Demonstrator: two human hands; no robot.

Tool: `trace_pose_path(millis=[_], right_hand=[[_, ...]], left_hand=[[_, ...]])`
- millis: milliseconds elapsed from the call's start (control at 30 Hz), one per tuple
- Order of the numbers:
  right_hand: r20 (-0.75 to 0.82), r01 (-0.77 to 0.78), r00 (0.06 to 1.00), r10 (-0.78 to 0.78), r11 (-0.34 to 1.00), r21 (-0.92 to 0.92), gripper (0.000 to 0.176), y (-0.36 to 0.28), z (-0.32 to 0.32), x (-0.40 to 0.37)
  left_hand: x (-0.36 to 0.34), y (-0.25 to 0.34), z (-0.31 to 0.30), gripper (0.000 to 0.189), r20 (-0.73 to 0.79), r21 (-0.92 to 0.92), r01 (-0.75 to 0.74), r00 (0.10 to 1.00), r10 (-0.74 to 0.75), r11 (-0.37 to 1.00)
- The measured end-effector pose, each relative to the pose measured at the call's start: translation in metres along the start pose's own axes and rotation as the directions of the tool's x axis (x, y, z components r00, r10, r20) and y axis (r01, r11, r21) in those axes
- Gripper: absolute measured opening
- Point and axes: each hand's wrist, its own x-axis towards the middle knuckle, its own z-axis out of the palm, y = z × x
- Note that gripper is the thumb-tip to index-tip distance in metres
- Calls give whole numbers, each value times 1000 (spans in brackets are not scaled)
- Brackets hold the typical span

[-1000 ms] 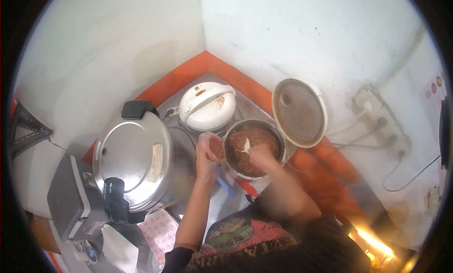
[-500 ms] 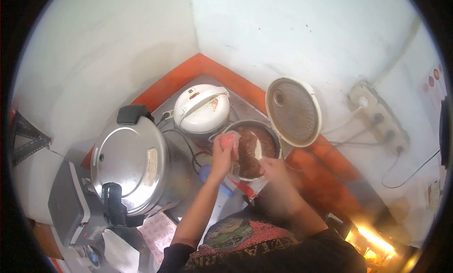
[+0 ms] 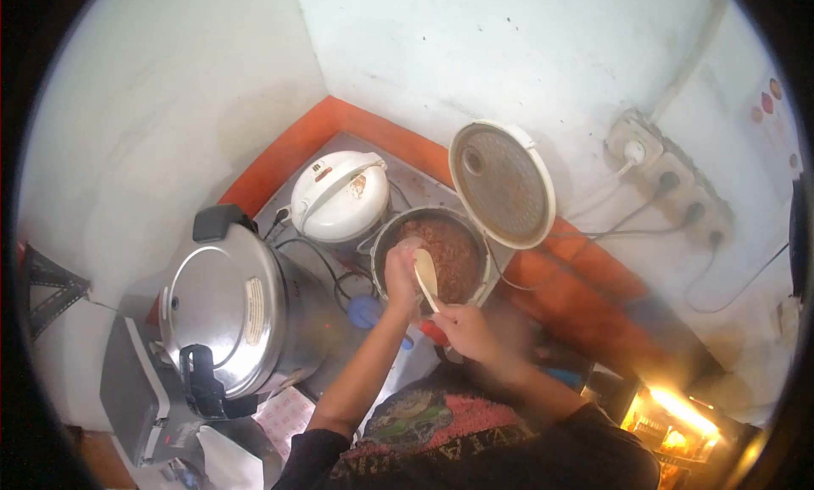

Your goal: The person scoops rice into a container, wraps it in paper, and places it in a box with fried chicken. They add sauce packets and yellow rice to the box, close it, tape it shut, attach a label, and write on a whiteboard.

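An opened rice cooker stands in front of me, holding brownish-red rice. My right hand is closed around the handle of a cream rice paddle. The paddle's blade is tilted upward over the pot, right against the fingers of my left hand. That hand is curled at the pot's left side, gripping what looks like a thin clear plastic bag; its outline is hard to make out. Behind the pot, the raised lid shows its dull inner side.
A closed white rice cooker stands behind left. To the left is a large steel pot with black handles. A blue object and a red one lie near my wrists. Cables run to a wall power strip; a bright light glows lower right.
The paddle has come up from the rice to my left hand, its blade now beside those fingers. The pinkish bulge earlier seen in my left hand no longer shows. The view has shifted slightly.
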Motion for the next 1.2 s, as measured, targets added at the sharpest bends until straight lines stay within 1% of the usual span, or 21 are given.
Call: trace_pose_path(millis=[33, 133, 233, 267, 367, 400, 500, 533, 633, 667, 767, 800, 900, 933, 1000, 1033, 1067, 1100, 1133, 1167, 1200], right_hand=[[24, -36, 999, 36, 999, 37, 34, 2, 1, -4], [-15, 23, 1000, -24, 999, -25, 35, -12, -19, -5], [-203, 75, 976, -74, 997, -3, 33, -20, -28, -6], [-209, -31, 978, 24, 999, -32, 32, -27, -34, -3], [-109, -78, 992, 71, 995, -64, 33, 9, -21, 14], [-181, 71, 977, -113, 973, -221, 34, 7, -5, 13], [-110, -3, 994, 0, 1000, -28, 33, -12, -12, 4], [-83, -119, 989, 124, 991, 62, 35, -18, -18, 3], [-174, -95, 977, 122, 983, 158, 37, -29, -24, 4], [-154, -75, 985, 78, 997, 27, 39, -10, -17, 7], [-138, 42, 989, -48, 998, -47, 39, -11, 2, 4], [-131, -82, 986, 99, 988, 131, 38, -12, 0, 4], [-208, -139, 957, 200, 951, 275, 37, -50, -35, 2], [-197, -112, 967, 159, 967, 230, 36, -56, -58, 4], [-329, 35, 944, 12, 990, 137, 35, -72, -95, 7], [-461, 146, 882, -96, 986, 75, 34, -84, -108, 8], [-508, 139, 856, -96, 989, 47, 34, -100, -124, 6], [-556, 179, 807, -201, 979, -94, 34, -105, -137, 14], [-594, 197, 746, -302, 952, -236, 35, -111, -149, 21], [-576, 230, 645, -502, 847, -479, 35, -108, -161, 35], [-551, 235, 604, -576, 789, -567, 36, -100, -164, 44]], left_hand=[[-7, 9, 0, 44, -23, 8, 39, 999, -38, 999], [-23, 35, 17, 45, -3, -215, 121, 992, -124, 969], [-19, 39, 15, 45, -15, -319, 210, 974, -227, 924], [-21, 40, 16, 44, 8, -307, 169, 985, -175, 937], [-25, 41, 29, 50, 53, -268, -24, 998, 39, 963], [-27, 36, 31, 48, -19, -240, 12, 1000, -17, 971], [-26, 42, 19, 46, 140, -101, -93, 984, 107, 991], [-26, 45, 18, 45, 184, -226, -25, 981, 68, 974], [-44, 67, 34, 45, -6, -343, 124, 991, -134, 931], [-35, 50, 23, 56, 31, -275, 99, 995, -94, 956], [-18, 26, 9, 53, 102, -180, -49, 992, 68, 983], [-32, 43, 13, 48, 85, -252, 17, 996, 5, 968], [-26, 48, 1, 45, 120, -550, 154, 987, -105, 821], [-26, 48, -8, 42, 161, -581, 162, 983, -83, 797], [-32, 55, -16, 40, 208, -607, 135, 978, -7, 783], [-37, 59, -19, 39, 228, -621, 120, 973, 32, 775], [-44, 65, -22, 39, 200, -589, 73, 978, 58, 805], [-53, 71, -25, 38, 172, -554, 25, 981, 85, 832], [-64, 76, -30, 38, 170, -566, 43, 983, 66, 823], [-75, 81, -35, 38, 168, -578, 60, 985, 47, 814], [-87, 87, -49, 38, 199, -634, 140, 980, -15, 761]])
